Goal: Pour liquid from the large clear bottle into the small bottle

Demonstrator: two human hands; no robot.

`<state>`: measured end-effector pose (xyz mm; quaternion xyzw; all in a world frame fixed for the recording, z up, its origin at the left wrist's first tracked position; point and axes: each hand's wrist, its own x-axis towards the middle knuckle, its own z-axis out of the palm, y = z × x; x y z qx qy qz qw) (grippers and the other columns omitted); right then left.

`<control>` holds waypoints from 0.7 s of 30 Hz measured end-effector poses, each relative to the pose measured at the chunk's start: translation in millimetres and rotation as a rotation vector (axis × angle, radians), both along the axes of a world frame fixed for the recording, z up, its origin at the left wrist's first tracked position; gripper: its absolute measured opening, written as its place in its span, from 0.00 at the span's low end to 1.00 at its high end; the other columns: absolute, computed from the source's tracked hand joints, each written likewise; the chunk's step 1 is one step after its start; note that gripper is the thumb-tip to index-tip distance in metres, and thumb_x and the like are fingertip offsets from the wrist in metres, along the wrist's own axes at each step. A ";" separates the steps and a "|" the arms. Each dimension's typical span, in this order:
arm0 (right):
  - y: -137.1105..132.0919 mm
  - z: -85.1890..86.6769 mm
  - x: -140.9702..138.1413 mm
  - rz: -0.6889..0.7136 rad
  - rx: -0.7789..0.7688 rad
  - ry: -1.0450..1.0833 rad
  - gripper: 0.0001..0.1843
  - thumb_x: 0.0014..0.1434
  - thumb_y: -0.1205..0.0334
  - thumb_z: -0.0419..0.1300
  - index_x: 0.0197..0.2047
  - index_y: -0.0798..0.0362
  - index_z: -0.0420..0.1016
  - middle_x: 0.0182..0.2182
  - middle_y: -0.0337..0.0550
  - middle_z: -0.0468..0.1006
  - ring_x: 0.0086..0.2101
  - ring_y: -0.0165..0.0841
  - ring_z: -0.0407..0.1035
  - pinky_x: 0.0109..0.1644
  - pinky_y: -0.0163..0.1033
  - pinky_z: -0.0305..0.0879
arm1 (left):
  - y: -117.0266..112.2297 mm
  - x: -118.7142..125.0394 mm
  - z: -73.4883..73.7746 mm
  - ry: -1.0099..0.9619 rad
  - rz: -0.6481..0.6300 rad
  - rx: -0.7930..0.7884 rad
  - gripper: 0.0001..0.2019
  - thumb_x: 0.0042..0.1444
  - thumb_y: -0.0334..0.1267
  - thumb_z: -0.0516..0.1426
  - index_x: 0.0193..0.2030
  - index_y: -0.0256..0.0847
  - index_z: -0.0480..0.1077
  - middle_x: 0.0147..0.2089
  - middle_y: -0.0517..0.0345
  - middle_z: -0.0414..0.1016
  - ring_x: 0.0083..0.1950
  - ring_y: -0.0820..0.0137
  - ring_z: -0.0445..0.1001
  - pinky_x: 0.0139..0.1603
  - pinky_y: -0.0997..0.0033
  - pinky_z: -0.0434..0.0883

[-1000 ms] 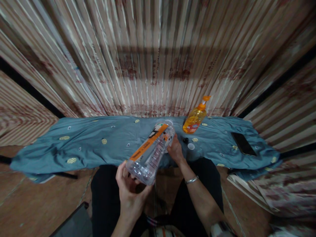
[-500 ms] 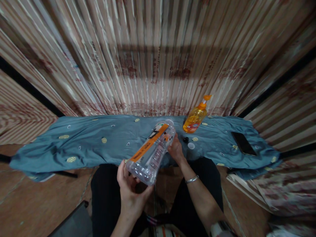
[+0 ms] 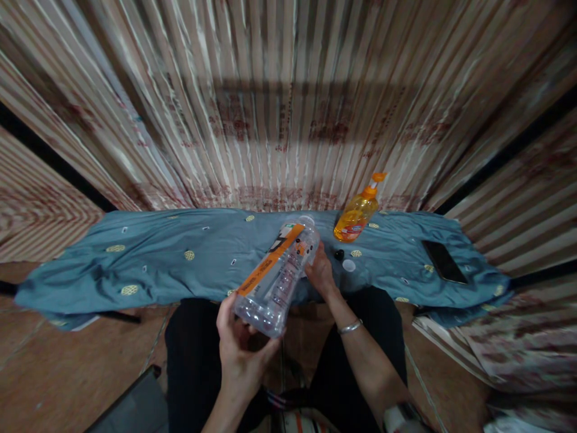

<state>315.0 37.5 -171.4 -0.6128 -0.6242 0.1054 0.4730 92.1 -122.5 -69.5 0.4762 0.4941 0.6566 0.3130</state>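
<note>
A clear plastic bottle (image 3: 274,282) with an orange band on its label lies tilted between my hands, its open neck pointing away from me. My left hand (image 3: 246,343) grips the base end, thumb and fingers on either side. Around the side near the neck, my right hand (image 3: 321,270) is closed, its fingers partly hidden behind the bottle. To the right of that hand are a small black object (image 3: 339,254), which may be a cap, and a whitish translucent disc (image 3: 348,266). Behind them stands a pump bottle (image 3: 357,215) of orange-yellow liquid with an orange pump head.
A blue-grey patterned cloth (image 3: 157,264) covers the low bench before me. A dark phone (image 3: 444,262) lies on its right side. Striped curtains (image 3: 270,108) hang close behind, and black poles (image 3: 505,153) slant at both sides. A dark grey object (image 3: 130,403) is at lower left.
The bottle has rolled slightly in my hands, so its label shows a little differently. Both hands keep their hold and nearly the same place.
</note>
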 end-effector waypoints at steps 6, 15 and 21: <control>0.7 -0.9 0.8 -0.049 -0.027 0.067 0.42 0.66 0.48 0.66 0.76 0.57 0.61 0.60 0.62 0.85 0.57 0.54 0.83 0.63 0.60 0.81 | 2.3 -2.1 -1.7 -0.016 -0.005 -0.020 0.48 0.42 0.44 0.81 0.68 0.51 0.65 0.63 0.50 0.76 0.49 0.61 0.86 0.40 0.69 0.85; 0.3 0.4 0.3 -0.066 -0.024 0.054 0.42 0.66 0.43 0.65 0.74 0.57 0.62 0.59 0.64 0.86 0.56 0.57 0.84 0.60 0.62 0.82 | 19.5 -9.1 -2.8 -0.067 0.049 0.008 0.50 0.39 0.45 0.80 0.68 0.50 0.63 0.61 0.52 0.73 0.57 0.60 0.82 0.51 0.68 0.84; 0.1 1.2 2.3 -0.080 -0.028 0.062 0.44 0.66 0.40 0.66 0.75 0.58 0.64 0.60 0.64 0.85 0.57 0.57 0.83 0.61 0.61 0.81 | 25.0 -16.4 2.4 -0.064 0.088 0.039 0.50 0.36 0.49 0.81 0.66 0.48 0.65 0.61 0.52 0.73 0.56 0.60 0.80 0.54 0.67 0.82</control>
